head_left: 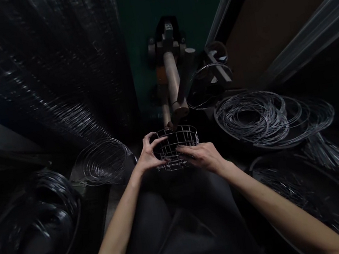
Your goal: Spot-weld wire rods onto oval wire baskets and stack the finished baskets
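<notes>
Workshop: dim and crowded, with a dark green machine panel [138, 41] behind and hanging wire mesh [93, 49] at left.
Machine arm: a thick, pale metal cylinder [172, 73] reaching forward, its end just above the basket's far rim.
Basket: a small, round, open cage of silvery wire [172, 145], below the arm's end and between the hands.
Left hand [148, 156]: thumb and fingers spread apart at the basket's left side.
Right hand [204, 155]: fingers together at the basket's near right; whether they pinch a wire I cannot tell.
Done: hoops and uprights already make a standing wall, by my judgement mostly formed.
Left: joints and base are too dark to judge.
Stock: loose silvery wire rings [270, 113] and short straight wires [282, 186] at right, unused.
</notes>
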Tool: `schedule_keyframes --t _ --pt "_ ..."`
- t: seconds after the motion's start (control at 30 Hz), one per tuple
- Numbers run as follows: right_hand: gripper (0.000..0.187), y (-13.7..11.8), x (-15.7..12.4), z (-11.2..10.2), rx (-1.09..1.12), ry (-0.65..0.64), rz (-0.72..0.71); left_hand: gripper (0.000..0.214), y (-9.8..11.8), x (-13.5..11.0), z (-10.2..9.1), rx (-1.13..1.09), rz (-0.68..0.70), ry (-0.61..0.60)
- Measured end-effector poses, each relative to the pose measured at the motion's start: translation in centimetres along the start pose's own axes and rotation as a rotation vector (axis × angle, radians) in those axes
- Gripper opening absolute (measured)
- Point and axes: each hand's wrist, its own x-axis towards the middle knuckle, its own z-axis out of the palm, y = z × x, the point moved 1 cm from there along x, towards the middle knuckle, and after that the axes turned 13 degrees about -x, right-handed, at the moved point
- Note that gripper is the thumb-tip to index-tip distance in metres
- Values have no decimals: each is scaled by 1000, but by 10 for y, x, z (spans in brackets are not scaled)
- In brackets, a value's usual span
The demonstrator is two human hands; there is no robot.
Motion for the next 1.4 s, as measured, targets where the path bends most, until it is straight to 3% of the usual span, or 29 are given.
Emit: schedule_keyframes --t 0.23,0.4,0.63,0.77,0.93,1.17,1.4 --pt "30 4 9 2 -22 12 -14 80 -3 8 -5 -12 -13 -24" --pt "30 3 9 3 37 -18 61 84 -2 9 -9 -28 -14 -39" --pt "26 9 25 -1 132 -50 194 85 -7 28 -13 -20 -133 -27" --pt "24 8 29 -1 186 54 272 86 -12 40 -17 -24 -92 -35" --pt "14 7 22 5 293 213 478 86 -17 44 -19 -55 -84 -30" --pt "12 9 26 5 431 182 584 88 -15 50 -26 -79 -132 -100" --pt "13 15 38 6 406 206 608 86 -18 56 -27 -107 -203 -58"
